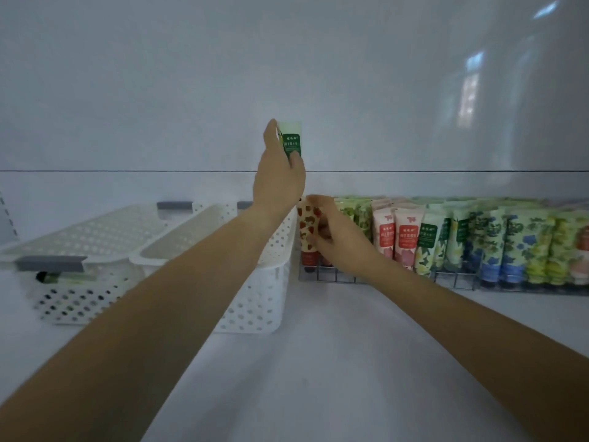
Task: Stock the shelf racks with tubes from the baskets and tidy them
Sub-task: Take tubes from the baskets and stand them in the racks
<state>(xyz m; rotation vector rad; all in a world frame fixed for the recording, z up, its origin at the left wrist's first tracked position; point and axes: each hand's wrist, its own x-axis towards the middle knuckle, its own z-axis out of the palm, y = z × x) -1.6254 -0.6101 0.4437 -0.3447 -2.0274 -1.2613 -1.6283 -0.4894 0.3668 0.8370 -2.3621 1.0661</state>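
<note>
**White shelf [318,362]: green tube [291,141] held high, up and left of the rack [338,277]**

Glossy and bare, the back wall [191,74] rises behind everything. Two perforated baskets [264,301] stand side by side at the left. The near one shows no tubes from this angle. The far one seems to hold a tube or two low down, seen through its holes.

Just to their right, the wire rack runs off toward the right edge. Its tubes [446,244] stand in lanes by pattern: red-spotted at the left end, then pale green, pink, green-labelled, blue-flowered and yellow-green.

The left hand [279,183] is raised well above the rack's left end. Its grip is closed on the green tube, thumb on the label and fingers behind. That tube is upright with its crimped end on top, and the palm hides its lower end.

The right hand [338,237] is lower, at the rack's first lane. Its grip curls round the spotted tube [307,228], though blur hides exactly how the fingers lie.

The lane with the matching dark green label lies right of and below the held tube, beyond the pink tubes. The right hand is the nearer one, and its arm lies between the tube and that lane. The tube's long axis already matches the standing rows, so it probably needs moving right and down, with no turning.
</note>
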